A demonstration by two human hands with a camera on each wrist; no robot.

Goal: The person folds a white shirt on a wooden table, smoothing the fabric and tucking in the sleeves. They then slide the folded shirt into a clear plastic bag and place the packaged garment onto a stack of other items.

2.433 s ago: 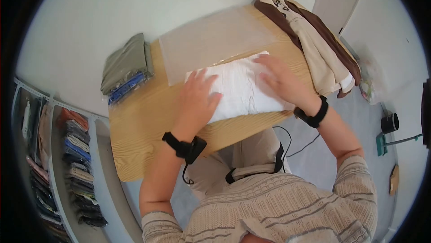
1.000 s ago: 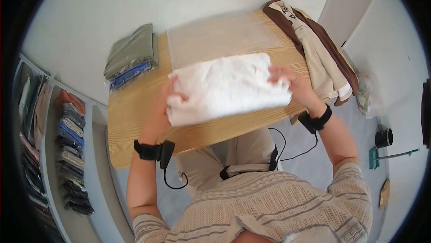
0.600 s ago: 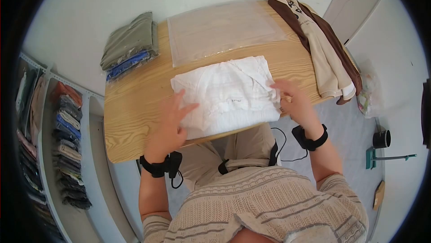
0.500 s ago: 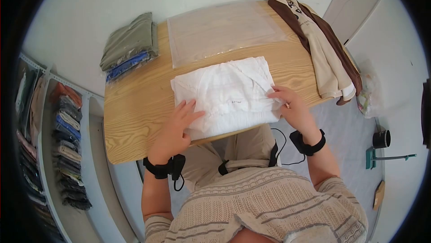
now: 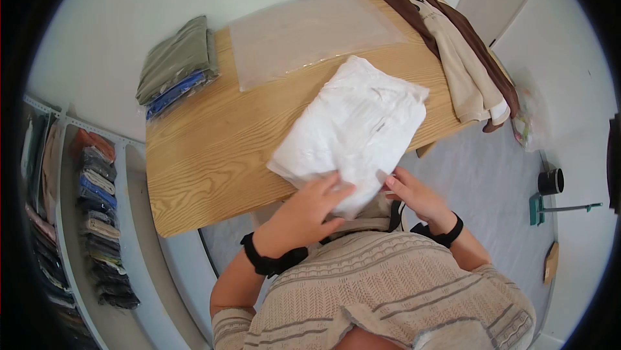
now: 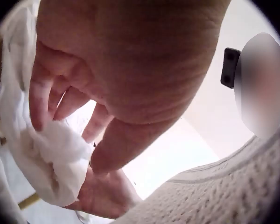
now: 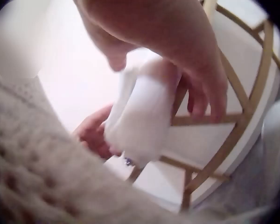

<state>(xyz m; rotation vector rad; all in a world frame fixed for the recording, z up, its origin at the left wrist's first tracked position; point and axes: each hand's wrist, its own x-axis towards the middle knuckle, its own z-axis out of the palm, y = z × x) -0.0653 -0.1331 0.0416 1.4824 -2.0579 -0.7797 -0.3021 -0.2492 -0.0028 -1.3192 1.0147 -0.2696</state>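
A white folded garment (image 5: 365,117) with a small dark print lies slantwise over the table's front edge, one end hanging out towards the person's lap. The left hand (image 5: 307,211) touches its near left side with loosely extended fingers, the thumb spread apart. In the left wrist view, the fingertips (image 6: 39,122) of that hand meet the bunched white cloth (image 6: 65,149). At the near right edge, the right hand (image 5: 420,198) holds the garment, thumb on top. The right wrist view has the cloth (image 7: 147,112) running between that hand's thumb and fingers (image 7: 207,105).
Along the wooden table's (image 5: 207,175) back lies a large clear plastic bag (image 5: 304,33). Bagged green and blue clothes (image 5: 181,65) are stacked back left. A brown and beige garment (image 5: 453,59) drapes over the right end. Shelves of folded clothes (image 5: 97,201) stand left.
The white garment, earlier lying square on the table with a hand at each side, has turned and slid so its near end overhangs the front edge. Both hands have come closer to the body.
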